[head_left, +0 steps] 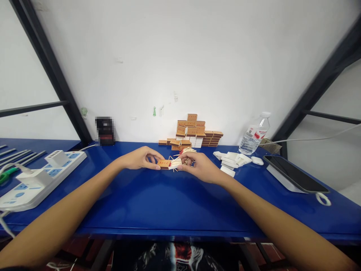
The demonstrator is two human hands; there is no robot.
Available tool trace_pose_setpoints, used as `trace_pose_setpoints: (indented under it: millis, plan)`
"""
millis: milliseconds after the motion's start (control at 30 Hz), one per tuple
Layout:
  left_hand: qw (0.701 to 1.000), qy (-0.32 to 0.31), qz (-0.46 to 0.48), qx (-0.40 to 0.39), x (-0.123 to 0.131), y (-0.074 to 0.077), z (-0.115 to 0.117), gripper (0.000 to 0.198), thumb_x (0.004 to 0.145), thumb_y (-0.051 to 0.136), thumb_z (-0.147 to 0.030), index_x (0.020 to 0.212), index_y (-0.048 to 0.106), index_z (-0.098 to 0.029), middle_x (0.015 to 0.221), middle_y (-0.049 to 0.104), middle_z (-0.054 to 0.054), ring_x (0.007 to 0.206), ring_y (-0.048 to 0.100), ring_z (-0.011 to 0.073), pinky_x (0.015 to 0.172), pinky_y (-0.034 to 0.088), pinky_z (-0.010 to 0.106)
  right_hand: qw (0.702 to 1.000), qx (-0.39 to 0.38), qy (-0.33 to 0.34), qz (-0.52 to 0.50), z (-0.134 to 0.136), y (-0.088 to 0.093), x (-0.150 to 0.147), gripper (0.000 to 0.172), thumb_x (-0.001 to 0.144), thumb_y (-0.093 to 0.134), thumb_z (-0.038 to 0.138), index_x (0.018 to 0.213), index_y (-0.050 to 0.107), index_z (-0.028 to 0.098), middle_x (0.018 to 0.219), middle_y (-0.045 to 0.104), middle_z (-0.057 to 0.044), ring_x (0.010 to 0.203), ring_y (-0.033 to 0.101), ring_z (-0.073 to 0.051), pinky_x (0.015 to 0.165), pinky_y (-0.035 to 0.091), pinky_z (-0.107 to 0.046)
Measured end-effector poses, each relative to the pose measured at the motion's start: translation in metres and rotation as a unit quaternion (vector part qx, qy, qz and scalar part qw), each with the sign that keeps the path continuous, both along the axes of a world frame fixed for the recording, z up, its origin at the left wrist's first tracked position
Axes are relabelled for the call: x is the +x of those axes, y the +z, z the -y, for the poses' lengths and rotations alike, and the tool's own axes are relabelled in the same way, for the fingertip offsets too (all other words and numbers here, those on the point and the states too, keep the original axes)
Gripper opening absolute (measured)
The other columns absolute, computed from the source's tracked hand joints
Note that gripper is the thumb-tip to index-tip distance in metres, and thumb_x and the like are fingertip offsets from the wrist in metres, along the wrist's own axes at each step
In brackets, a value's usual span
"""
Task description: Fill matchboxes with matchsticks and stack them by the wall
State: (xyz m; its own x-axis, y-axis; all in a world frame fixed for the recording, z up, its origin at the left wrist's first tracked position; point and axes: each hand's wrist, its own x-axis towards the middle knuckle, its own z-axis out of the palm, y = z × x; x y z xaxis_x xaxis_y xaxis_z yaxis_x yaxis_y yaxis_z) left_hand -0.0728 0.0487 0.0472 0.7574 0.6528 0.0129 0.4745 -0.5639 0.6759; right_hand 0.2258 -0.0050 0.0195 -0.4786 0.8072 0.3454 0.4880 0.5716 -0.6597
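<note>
Between my hands is a matchbox, its orange-brown sleeve (163, 163) on the left and its white inner tray (175, 163) slid partly out to the right, with red-tipped matches lying in it. My left hand (143, 158) pinches the sleeve between thumb and fingers. With its thumb and fingers, my right hand (199, 165) grips the outer end of the tray. Just behind the right hand lies a heap of loose matches (188, 150), partly hidden by the fingers. Stacked matchboxes (191, 130) stand against the wall behind it.
White trays (231, 162) lie in a pile to the right, near a water bottle (255, 133) and a phone (296, 173). A power strip (42, 184) with plugs and cables sits at the left. The blue table (169, 207) meets a white wall.
</note>
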Motion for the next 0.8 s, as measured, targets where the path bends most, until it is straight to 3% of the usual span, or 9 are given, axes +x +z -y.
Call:
trace_pose_setpoints:
  millis: [233,433,633,800]
  plan:
    - [1.0,0.003,0.027,-0.009,0.0,-0.004,-0.004,0.051,0.086,0.08,-0.046,0.13,0.076,-0.022,0.094,0.076,0.007,0.078,0.066,0.0159,0.071,0.052,0.026,0.999,0.002,-0.04,-0.015,-0.001,-0.001,0.0,0.031,0.091,0.075,0.046,0.102,0.071,0.017,0.085,0.069,-0.002,0.07,0.057,-0.015,0.067,0.045,-0.029]
    - [0.999,0.001,0.035,-0.01,0.003,-0.004,-0.001,0.051,0.087,0.08,-0.045,0.132,0.075,-0.021,0.092,0.076,0.007,0.077,0.065,0.0157,0.071,0.052,0.026,0.999,0.003,-0.02,-0.03,-0.002,-0.004,-0.001,0.036,0.087,0.078,0.05,0.101,0.07,0.018,0.089,0.071,-0.004,0.071,0.06,-0.016,0.067,0.048,-0.03]
    - [1.0,0.018,0.018,-0.008,0.006,-0.003,0.001,0.051,0.087,0.079,-0.048,0.131,0.075,-0.022,0.099,0.077,0.007,0.077,0.066,0.0157,0.07,0.051,0.026,0.999,0.008,-0.023,-0.045,-0.002,-0.006,-0.003,0.051,0.089,0.078,0.045,0.128,0.062,0.017,0.098,0.073,-0.005,0.072,0.063,-0.016,0.071,0.052,-0.031]
    - [0.999,0.04,0.036,0.006,0.01,-0.002,0.005,0.049,0.087,0.079,-0.048,0.129,0.075,-0.022,0.101,0.079,0.007,0.077,0.066,0.0159,0.071,0.052,0.027,0.996,0.055,-0.05,-0.045,0.0,-0.005,-0.005,0.039,0.094,0.072,0.042,0.125,0.068,0.019,0.103,0.073,-0.006,0.074,0.063,-0.016,0.073,0.054,-0.032]
